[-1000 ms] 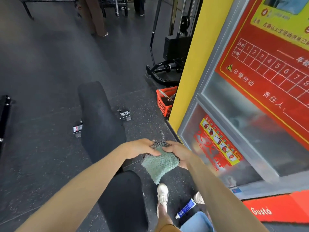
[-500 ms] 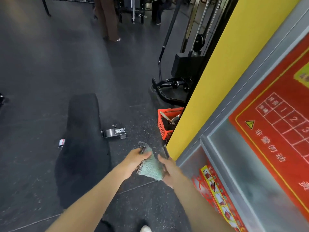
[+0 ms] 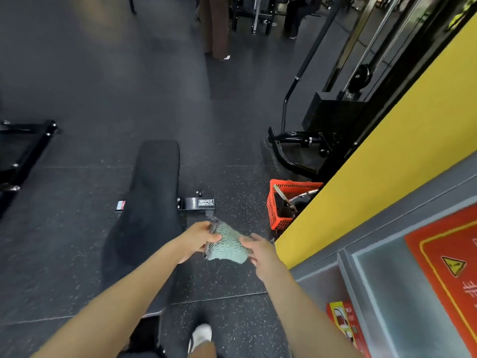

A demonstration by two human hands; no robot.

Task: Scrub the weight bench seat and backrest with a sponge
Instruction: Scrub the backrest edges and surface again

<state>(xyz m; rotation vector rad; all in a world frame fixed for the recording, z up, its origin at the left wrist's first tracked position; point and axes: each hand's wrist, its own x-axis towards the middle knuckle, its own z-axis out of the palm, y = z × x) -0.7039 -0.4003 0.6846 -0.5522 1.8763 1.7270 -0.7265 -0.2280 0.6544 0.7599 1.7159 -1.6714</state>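
Two hands are meeting over one sponge [image 3: 228,246], which is hanging in the air just to the right of the weight bench [image 3: 152,202] and not touching the pad yet. The left hand [image 3: 197,240] is pinching it by the dark mesh edge, with the fingers curled over the top. The right hand [image 3: 262,253] is sitting at the opposite edge with its fingers loosely spread. The fingertips are looking like they're brushing the green side, but it isn't really gripping anything as far as I can see.

My read is that this is the prep step, getting the sponge sorted in the hands, and no scrubbing is happening yet. The long black pad is stretching away from the person, just left of the hands. So the next move is probably calling for one hand to take a proper full grip, swing left and down, then press a flat face onto the pad.

For readable stuff, the foot bar [image 3: 206,202] of the bench is showing "HAMMER STRENGTH" in white. A small red-and-white sticker [image 3: 120,204] on the other side is too tiny to read. The red sign [image 3: 449,267] on the right is showing a yellow warning triangle, with its characters getting cut off at the edge.
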